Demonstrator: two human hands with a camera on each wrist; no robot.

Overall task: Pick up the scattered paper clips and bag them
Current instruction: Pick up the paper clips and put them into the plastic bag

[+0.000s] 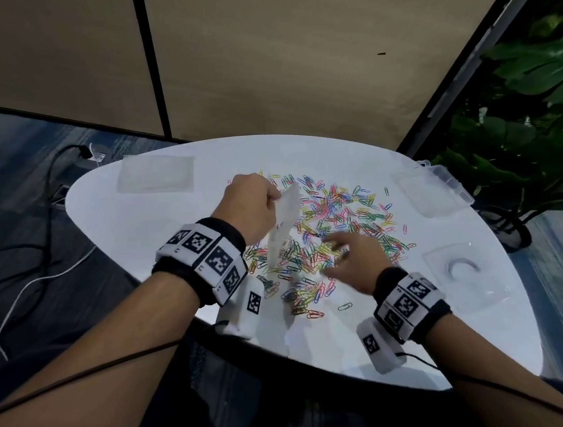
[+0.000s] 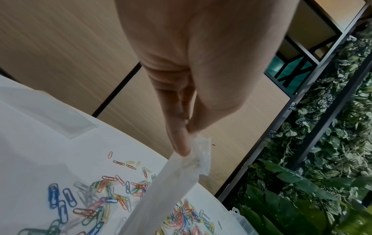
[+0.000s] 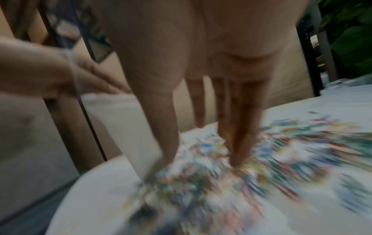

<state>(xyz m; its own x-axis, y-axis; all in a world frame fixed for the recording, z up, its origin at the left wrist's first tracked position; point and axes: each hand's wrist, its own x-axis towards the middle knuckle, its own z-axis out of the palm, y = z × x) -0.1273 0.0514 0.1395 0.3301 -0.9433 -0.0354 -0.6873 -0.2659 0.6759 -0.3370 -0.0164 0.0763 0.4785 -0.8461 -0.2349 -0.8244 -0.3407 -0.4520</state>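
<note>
Several coloured paper clips [image 1: 339, 221] lie scattered in a wide heap on the white round table [image 1: 143, 223]. My left hand [image 1: 255, 209] pinches the top corner of a clear plastic bag [image 1: 283, 227], which hangs down with its lower end among the clips. In the left wrist view, thumb and fingers pinch the bag [image 2: 181, 178] at its crumpled top above the clips [image 2: 104, 205]. My right hand [image 1: 349, 258] hovers over the heap beside the bag, fingers spread and straight. The blurred right wrist view shows its fingertips [image 3: 239, 159] reaching down onto the clips [image 3: 261, 171].
A flat clear bag [image 1: 156, 177] lies at the table's far left. Clear plastic boxes [image 1: 429, 192] sit at the right edge, and a clear lid with a ring [image 1: 464, 268] nearer right. Green plants [image 1: 543, 85] stand beyond the table on the right, and cables [image 1: 37, 264] run over the floor at left.
</note>
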